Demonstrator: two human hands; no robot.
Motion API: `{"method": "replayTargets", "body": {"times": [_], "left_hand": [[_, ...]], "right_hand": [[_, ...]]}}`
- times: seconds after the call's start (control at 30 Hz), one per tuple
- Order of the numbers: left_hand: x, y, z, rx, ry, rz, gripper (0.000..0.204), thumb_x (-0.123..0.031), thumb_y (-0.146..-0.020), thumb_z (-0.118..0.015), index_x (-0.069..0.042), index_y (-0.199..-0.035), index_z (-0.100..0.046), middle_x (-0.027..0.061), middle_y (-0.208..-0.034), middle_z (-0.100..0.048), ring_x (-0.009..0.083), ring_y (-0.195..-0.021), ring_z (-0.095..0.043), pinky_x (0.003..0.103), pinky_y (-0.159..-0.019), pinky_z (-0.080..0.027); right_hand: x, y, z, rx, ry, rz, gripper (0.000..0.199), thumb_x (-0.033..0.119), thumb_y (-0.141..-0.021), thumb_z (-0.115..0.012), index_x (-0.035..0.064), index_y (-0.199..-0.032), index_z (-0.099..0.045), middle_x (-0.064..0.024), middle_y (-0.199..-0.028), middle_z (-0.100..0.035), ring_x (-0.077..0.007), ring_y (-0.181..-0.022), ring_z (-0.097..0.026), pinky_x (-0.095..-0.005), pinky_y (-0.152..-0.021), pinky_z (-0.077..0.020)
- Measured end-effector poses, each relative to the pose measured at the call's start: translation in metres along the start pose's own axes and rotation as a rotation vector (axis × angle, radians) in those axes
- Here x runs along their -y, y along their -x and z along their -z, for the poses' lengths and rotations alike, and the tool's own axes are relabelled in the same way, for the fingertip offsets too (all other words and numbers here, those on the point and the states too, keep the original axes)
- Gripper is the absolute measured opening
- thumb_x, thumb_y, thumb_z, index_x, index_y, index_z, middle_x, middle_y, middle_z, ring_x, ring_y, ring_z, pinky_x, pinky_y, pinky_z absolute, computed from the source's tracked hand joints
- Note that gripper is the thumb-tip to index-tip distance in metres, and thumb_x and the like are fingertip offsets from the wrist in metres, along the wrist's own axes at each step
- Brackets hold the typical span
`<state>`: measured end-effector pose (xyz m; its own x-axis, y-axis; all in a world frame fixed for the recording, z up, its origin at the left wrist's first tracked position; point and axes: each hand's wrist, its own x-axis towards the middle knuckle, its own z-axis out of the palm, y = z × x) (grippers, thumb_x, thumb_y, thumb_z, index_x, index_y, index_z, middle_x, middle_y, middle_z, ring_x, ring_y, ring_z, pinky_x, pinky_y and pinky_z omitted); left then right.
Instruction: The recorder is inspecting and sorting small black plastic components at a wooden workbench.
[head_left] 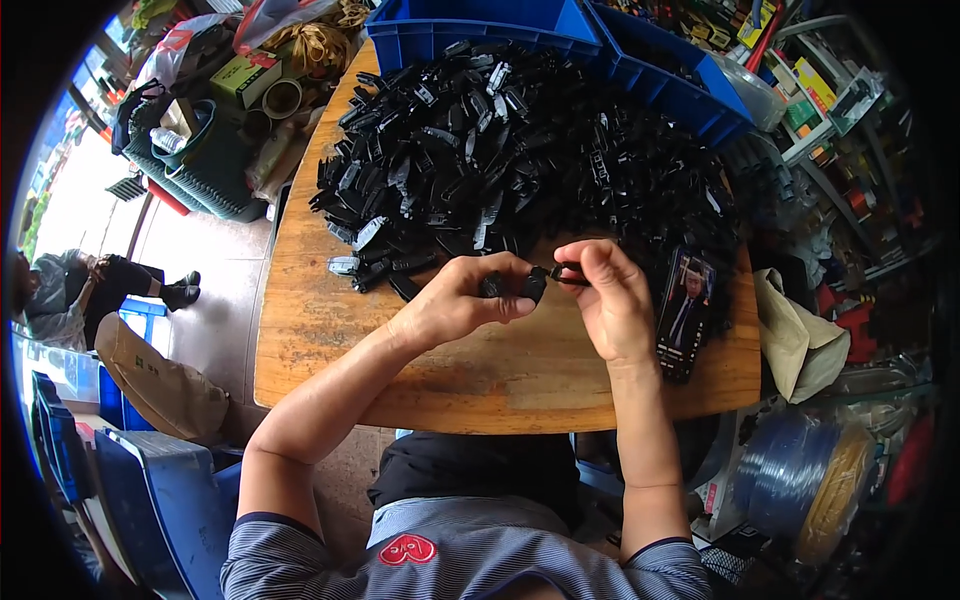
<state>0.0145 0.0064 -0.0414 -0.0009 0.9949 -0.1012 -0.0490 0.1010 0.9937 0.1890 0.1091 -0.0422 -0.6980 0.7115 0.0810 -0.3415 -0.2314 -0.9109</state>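
My left hand (470, 298) is closed around a small black plastic part (533, 286), whose rounded end pokes out past the fingertips. Close beside it, my right hand (608, 292) pinches another small dark piece (570, 275) between thumb and fingers. The two pieces nearly meet over the near middle of the wooden table (480, 370); whether they touch, I cannot tell. Beyond both hands spreads a large heap of black plastic parts (500, 150), some with shiny silvery faces. Fingers hide much of what each hand holds.
A phone (686, 315) with its screen lit leans by the heap at right. Blue plastic crates (480, 32) stand along the far edge. A beige cloth bag (795, 340) and wrapped spools (790, 465) lie at right. A seated person (90, 290) shows at far left.
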Motion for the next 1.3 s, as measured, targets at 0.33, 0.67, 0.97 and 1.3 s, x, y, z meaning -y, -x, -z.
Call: {"method": "replayTargets", "body": {"times": [0.33, 0.67, 0.97, 1.3], "left_hand": [[-0.001, 0.000, 0.002, -0.128, -0.374, -0.325, 0.028, -0.011, -0.076, -0.071, -0.001, -0.100, -0.060, 0.0019, -0.075, -0.058, 0.0102, -0.071, -0.055, 0.026, -0.066, -0.045], [-0.004, 0.001, 0.003, -0.149, -0.538, -0.476, 0.031, -0.004, -0.072, -0.071, -0.001, -0.101, -0.059, 0.0077, -0.082, -0.059, 0.0170, -0.074, -0.062, 0.028, -0.065, -0.048], [-0.001, 0.003, 0.007, -0.094, -0.638, -0.571, 0.032, -0.010, -0.071, -0.073, -0.002, -0.098, -0.059, 0.0081, -0.077, -0.055, 0.0211, -0.069, -0.056, 0.031, -0.059, -0.046], [-0.010, 0.006, 0.010, 0.007, -0.637, -0.538, 0.031, -0.013, -0.069, -0.074, 0.000, -0.095, -0.060, 0.0089, -0.072, -0.052, 0.0216, -0.062, -0.052, 0.033, -0.055, -0.042]], "right_hand": [[-0.010, 0.000, -0.010, 0.063, -0.019, 0.019, 0.012, 0.018, -0.087, -0.061, 0.0088, -0.094, -0.063, -0.0035, -0.098, -0.063, -0.0088, -0.091, -0.057, -0.0242, -0.079, -0.0477], [-0.007, 0.000, -0.014, 0.063, -0.126, -0.069, 0.015, 0.014, -0.085, -0.063, 0.0059, -0.097, -0.061, -0.0038, -0.094, -0.063, -0.0066, -0.079, -0.059, -0.0197, -0.069, -0.0526], [-0.008, 0.001, -0.005, 0.177, -0.172, -0.319, 0.018, 0.017, -0.082, -0.066, 0.0065, -0.095, -0.059, 0.0005, -0.077, -0.058, -0.0081, -0.065, -0.055, -0.0234, -0.053, -0.0487], [-0.014, 0.004, -0.006, 0.231, -0.162, -0.440, 0.033, 0.017, -0.087, -0.060, 0.0066, -0.117, -0.049, -0.0024, -0.111, -0.052, -0.0092, -0.087, -0.055, -0.0311, -0.074, -0.0544]]}}
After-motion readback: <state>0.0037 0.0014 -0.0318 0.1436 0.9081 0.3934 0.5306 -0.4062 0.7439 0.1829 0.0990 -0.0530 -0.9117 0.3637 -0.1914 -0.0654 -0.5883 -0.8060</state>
